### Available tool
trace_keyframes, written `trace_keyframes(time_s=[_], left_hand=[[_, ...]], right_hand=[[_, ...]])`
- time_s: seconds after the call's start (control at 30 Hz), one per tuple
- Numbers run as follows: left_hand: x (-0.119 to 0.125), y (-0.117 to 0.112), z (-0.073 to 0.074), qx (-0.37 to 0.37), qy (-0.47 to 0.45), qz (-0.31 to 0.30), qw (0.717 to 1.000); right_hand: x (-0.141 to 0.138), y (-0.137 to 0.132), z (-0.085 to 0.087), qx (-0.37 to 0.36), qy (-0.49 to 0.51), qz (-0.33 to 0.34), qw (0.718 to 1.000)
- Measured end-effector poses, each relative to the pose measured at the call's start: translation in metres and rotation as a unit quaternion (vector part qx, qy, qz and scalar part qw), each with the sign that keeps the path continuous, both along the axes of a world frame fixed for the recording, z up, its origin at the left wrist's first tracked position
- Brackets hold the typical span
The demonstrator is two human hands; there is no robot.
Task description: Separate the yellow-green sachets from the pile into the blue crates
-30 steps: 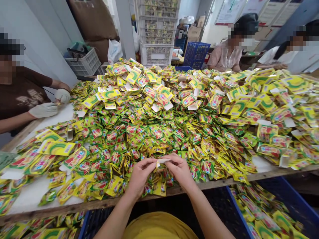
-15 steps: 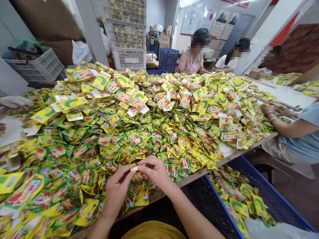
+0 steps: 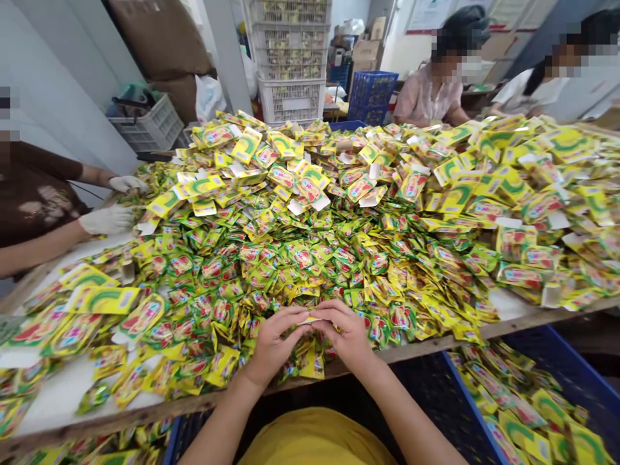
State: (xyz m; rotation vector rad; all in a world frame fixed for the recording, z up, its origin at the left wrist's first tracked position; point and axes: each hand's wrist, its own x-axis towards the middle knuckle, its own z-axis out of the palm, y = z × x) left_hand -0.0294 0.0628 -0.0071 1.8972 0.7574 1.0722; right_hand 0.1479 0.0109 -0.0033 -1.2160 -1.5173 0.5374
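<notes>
At the near edge of the table, my left hand (image 3: 275, 343) and my right hand (image 3: 347, 334) meet, fingertips pinched around a small yellow-and-white carton (image 3: 312, 320). Mostly hidden by my fingers, the carton shows only a narrow strip. Beneath and beyond my hands lies a deep heap of green and yellow sachets (image 3: 271, 271) with red fruit pictures. Flat yellow cartons (image 3: 310, 187), some with white flaps open, are piled on the far side of the heap.
Blue crates (image 3: 465, 381) of cartons stand below the table's wooden edge (image 3: 402, 352). At left, a co-worker's gloved hands (image 3: 107, 219) touch the heap. Two people (image 3: 431, 97) sit across the table. White crates (image 3: 292, 97) are stacked behind.
My view has swung left, bringing the gloved co-worker further into sight and taking the right-hand co-worker out. Both my hands still grip the small carton, which now shows less between my fingers.
</notes>
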Motion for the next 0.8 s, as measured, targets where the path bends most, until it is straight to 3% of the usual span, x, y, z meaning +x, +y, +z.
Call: trace_keyframes(time_s=[0.3, 0.43, 0.53, 0.63, 0.7, 0.8], left_hand=[[0.001, 0.0, -0.015, 0.004, 0.022, -0.044, 0.999], [0.007, 0.0, -0.005, 0.004, 0.03, -0.009, 1.0], [0.012, 0.013, 0.024, -0.037, -0.008, 0.104, 0.994], [-0.004, 0.04, 0.056, -0.033, -0.098, 0.248, 0.963], [-0.038, 0.057, 0.068, 0.012, -0.144, 0.347, 0.927], [-0.131, 0.056, 0.062, 0.071, -0.124, 0.495, 0.857]], right_hand=[[-0.002, -0.009, -0.019, 0.051, -0.1, -0.046, 0.993], [-0.005, -0.016, -0.009, 0.036, -0.119, -0.073, 0.99], [-0.017, -0.033, 0.001, 0.007, -0.157, -0.078, 0.985], [-0.037, -0.046, 0.003, -0.057, -0.262, 0.046, 0.962], [-0.048, -0.044, -0.001, -0.088, -0.33, 0.093, 0.935], [-0.059, -0.024, -0.01, -0.095, -0.385, 0.085, 0.914]])
